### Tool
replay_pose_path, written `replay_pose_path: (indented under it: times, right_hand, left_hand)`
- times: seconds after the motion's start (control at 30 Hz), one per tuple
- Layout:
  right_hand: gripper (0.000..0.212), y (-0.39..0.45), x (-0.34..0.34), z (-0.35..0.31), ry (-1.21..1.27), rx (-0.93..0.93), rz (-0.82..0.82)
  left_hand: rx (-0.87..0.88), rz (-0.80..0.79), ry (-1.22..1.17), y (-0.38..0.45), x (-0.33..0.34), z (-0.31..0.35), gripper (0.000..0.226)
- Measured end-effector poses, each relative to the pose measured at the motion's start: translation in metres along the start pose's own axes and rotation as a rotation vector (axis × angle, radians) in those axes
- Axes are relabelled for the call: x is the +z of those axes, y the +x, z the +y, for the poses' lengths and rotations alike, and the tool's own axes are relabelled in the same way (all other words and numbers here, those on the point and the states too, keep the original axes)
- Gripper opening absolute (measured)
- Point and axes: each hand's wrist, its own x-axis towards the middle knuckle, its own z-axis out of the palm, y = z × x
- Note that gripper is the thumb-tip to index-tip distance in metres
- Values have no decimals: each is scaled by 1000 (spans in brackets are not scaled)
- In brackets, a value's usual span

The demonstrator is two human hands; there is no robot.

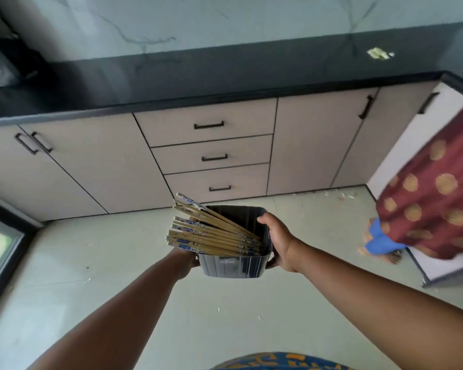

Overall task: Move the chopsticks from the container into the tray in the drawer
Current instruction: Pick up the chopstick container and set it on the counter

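Observation:
A dark blue-grey plastic container (231,267) is held in front of me above the floor. Several wooden chopsticks (211,233) with blue-printed ends lie slanted in it, their ends sticking out over its left rim. My left hand (188,263) grips the container's left side, mostly hidden under the chopsticks. My right hand (278,241) grips the right rim, thumb over the edge. Ahead stand three stacked drawers (211,156) with black handles, all closed. No tray shows.
A black countertop (198,73) runs above beige cabinets (78,166). Another person in a maroon patterned garment (433,188) stands at the right beside a white panel. A window frame (0,249) is at the lower left. Pale tiled floor lies below.

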Motion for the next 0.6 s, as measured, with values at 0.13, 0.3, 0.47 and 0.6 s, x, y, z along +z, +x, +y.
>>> replay_pose_path:
  times: [0.13,0.3,0.47,0.6]
  right_hand:
    - [46,36,8,-73,-39,-31,-5]
    - [54,90,24,-154,-4,-47,-60]
    - [56,145,46,-241,58,-103,-41]
    - [56,182,59,-313,87,-183,23]
  left_hand:
    - [32,38,-95,44,-16,44,23]
    - [76,126,-250,118,-43,109,27]
    - [201,108,-443,192,-75,189,40]
    - [374,50,-379,244,-105,253,45]
